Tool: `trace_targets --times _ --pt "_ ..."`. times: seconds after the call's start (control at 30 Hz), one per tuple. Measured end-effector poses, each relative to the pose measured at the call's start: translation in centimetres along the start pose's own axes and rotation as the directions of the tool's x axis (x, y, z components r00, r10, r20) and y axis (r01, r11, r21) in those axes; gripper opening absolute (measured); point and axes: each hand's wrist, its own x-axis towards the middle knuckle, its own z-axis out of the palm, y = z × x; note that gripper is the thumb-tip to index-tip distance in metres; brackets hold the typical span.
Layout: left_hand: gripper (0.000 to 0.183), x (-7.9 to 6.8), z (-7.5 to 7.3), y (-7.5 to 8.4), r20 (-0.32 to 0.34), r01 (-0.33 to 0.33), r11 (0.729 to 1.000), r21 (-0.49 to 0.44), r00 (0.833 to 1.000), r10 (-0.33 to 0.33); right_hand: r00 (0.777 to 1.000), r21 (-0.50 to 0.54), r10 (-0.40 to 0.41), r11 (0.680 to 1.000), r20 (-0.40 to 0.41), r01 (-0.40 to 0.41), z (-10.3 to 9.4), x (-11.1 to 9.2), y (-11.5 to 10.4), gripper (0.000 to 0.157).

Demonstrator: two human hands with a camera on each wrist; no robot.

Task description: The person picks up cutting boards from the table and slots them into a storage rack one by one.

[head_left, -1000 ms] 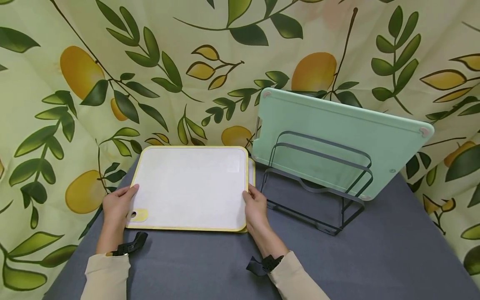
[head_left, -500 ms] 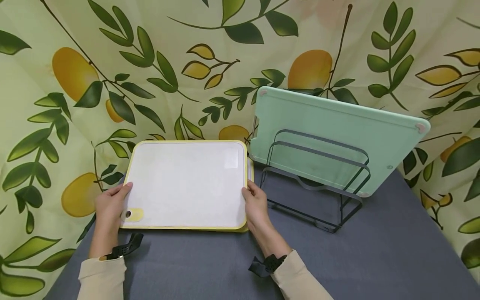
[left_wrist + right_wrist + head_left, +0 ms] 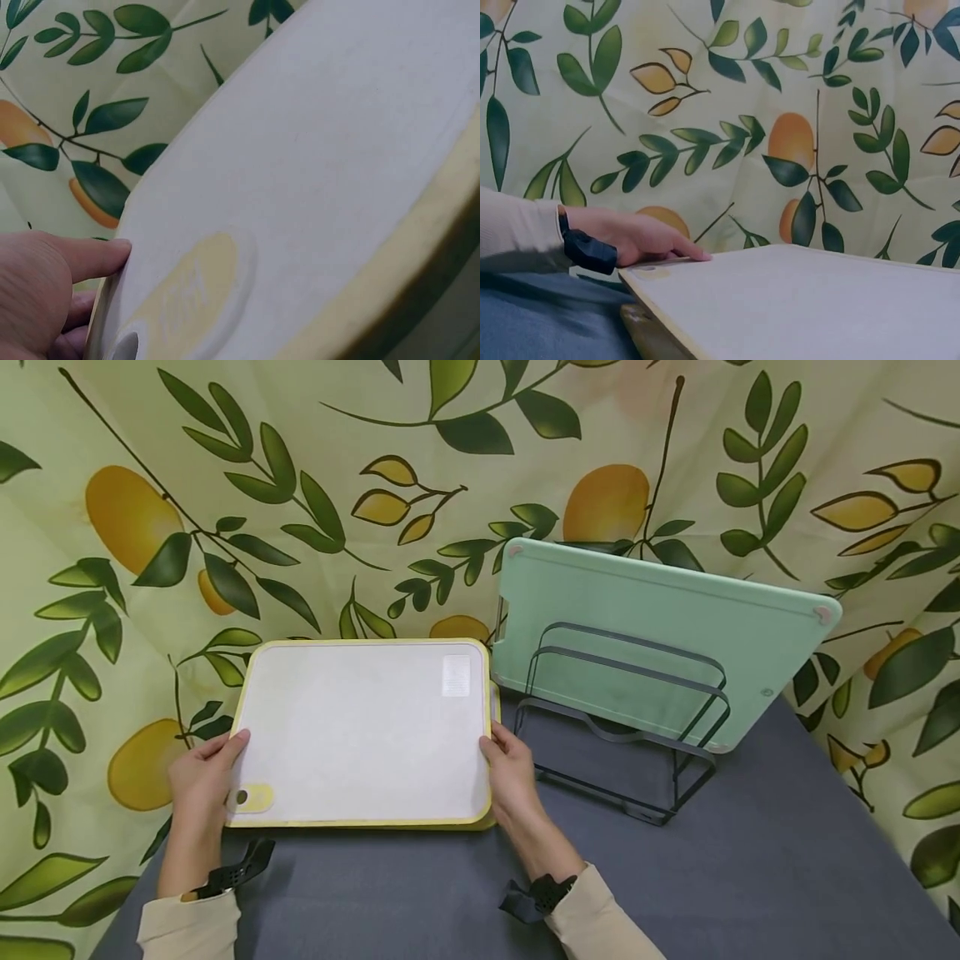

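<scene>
Board pinched at opposite edges by nearly closed left hand and right hand. Nearby, rack before green board.

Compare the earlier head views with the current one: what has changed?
The white board looks larger, so it has probably been lifted slightly toward the camera; its label shows more clearly. The left hand and right hand grip it throughout, neither letting go. The mint board and wire rack stayed put, apart from slight camera drift.
</scene>
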Motion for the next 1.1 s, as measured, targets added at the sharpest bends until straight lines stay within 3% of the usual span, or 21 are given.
trace_targets --times 0.33,1.1 --pt "0.073 -0.4 -0.4 0.8 -0.017 -0.018 1.0 -0.016 1.0 0.018 0.999 0.041 0.015 0.999 0.043 -0.017 -0.4 -0.5 -0.8 0.047" --pt "0.078 -1.0 -0.7 1.7 -0.034 0.001 0.994 -0.113 0.999 -0.004 0.997 0.022 -0.003 1.0 0.075 0.001 -0.6 -0.7 -2.0 0.049"
